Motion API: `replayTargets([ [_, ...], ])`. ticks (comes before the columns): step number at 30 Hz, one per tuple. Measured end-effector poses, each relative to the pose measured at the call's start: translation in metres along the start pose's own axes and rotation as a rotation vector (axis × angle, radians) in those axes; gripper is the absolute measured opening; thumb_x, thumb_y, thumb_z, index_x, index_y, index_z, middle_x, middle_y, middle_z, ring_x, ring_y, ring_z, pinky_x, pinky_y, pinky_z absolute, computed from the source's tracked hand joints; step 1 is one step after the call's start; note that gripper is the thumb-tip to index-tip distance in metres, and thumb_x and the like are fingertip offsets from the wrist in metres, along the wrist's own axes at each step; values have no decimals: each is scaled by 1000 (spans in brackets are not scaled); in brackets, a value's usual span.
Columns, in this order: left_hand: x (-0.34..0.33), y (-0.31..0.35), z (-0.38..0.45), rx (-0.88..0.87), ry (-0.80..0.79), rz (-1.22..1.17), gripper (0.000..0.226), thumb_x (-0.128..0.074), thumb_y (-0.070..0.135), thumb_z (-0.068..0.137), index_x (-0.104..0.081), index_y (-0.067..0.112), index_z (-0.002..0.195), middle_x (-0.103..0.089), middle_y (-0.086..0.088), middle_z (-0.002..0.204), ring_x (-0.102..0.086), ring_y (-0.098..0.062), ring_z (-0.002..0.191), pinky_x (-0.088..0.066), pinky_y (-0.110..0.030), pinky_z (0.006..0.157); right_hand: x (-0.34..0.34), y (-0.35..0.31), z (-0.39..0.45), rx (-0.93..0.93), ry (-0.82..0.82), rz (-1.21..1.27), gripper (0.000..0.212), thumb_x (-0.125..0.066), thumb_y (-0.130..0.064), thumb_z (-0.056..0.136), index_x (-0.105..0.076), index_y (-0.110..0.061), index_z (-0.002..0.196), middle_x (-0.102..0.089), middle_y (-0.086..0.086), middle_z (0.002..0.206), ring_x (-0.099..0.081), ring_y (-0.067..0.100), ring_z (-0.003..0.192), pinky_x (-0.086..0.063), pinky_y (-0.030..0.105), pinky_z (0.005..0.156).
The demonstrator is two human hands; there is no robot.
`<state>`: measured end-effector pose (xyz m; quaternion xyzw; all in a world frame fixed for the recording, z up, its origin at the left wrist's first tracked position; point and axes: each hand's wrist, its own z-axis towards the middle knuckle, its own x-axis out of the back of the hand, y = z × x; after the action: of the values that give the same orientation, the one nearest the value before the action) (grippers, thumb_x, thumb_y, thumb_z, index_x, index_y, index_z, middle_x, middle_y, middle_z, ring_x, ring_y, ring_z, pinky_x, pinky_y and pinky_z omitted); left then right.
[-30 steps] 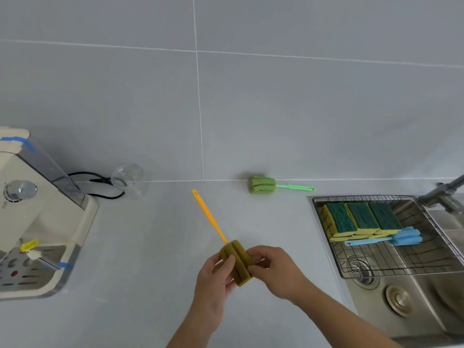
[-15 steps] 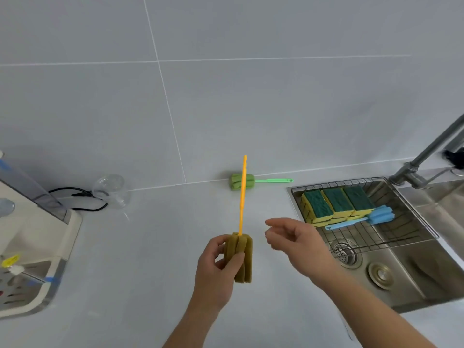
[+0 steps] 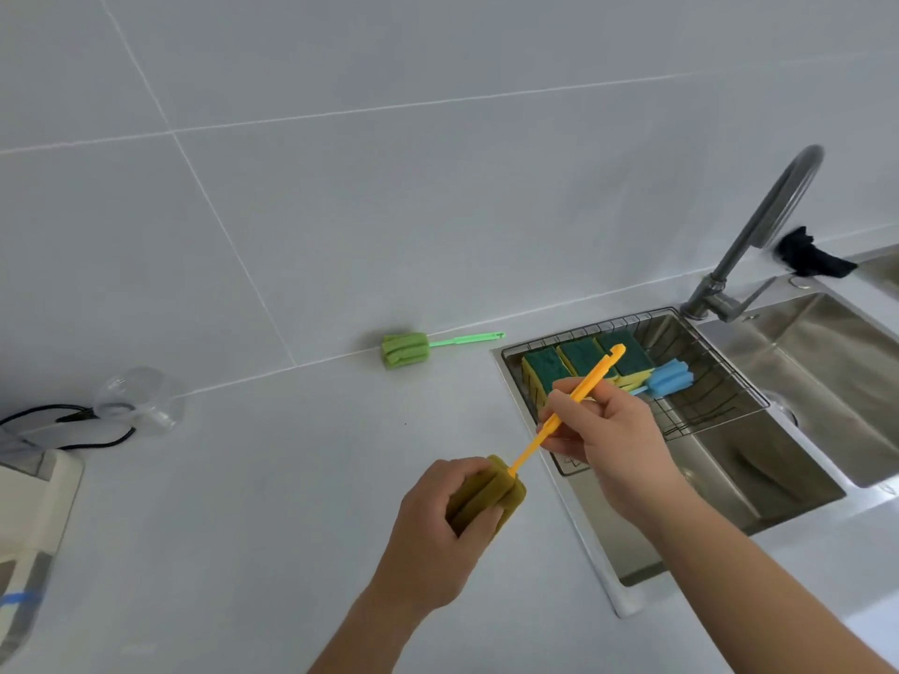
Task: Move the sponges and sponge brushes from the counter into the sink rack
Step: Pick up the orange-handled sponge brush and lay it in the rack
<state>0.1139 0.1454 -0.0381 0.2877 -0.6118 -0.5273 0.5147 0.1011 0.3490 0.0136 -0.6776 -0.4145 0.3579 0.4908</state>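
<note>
Over counter [image 3: 253,479]: left hand [image 3: 438,542] grips orange brush [image 3: 491,493] sponge; right hand [image 3: 613,440] pinches handle.

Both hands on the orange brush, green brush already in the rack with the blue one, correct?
Not quite. Both hands do hold the orange brush, but the head view shows the green brush lying on the counter by the wall; only the blue brush is in the rack.
</note>
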Motion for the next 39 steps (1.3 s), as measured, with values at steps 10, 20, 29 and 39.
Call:
replayTargets([
  [10,-52,18,28,598,7,-665,44,-75,33,72,-67,24,113,-74,-5,109,-73,-26,99,-60,-37,79,91,-7,26,-68,97,256,11,-63,-11,95,-66,-4,102,-75,11,78,-73,19,66,-60,26,57],
  [20,-130,42,64,662,74,-783,25,-75,18,67,-77,18,91,-76,-13,96,-74,-34,92,-60,-34,67,173,-4,59,-171,76,390,9,-60,-12,95,-65,-6,100,-74,14,81,-72,21,66,-60,28,56],
  [29,-165,37,84,684,118,-665,30,-73,6,70,-72,9,100,-75,-19,98,-74,-32,90,-61,-32,66,271,8,106,-279,111,406,12,-56,-8,97,-66,-8,102,-74,15,82,-74,24,71,-61,33,60],
  [39,-191,33,119,727,186,-639,19,-65,0,87,-74,14,97,-77,-11,94,-75,-24,89,-60,-27,65,329,-15,170,-54,-372,-649,17,-84,-23,75,-76,-33,87,-74,4,77,-69,15,68,-57,25,68],
])
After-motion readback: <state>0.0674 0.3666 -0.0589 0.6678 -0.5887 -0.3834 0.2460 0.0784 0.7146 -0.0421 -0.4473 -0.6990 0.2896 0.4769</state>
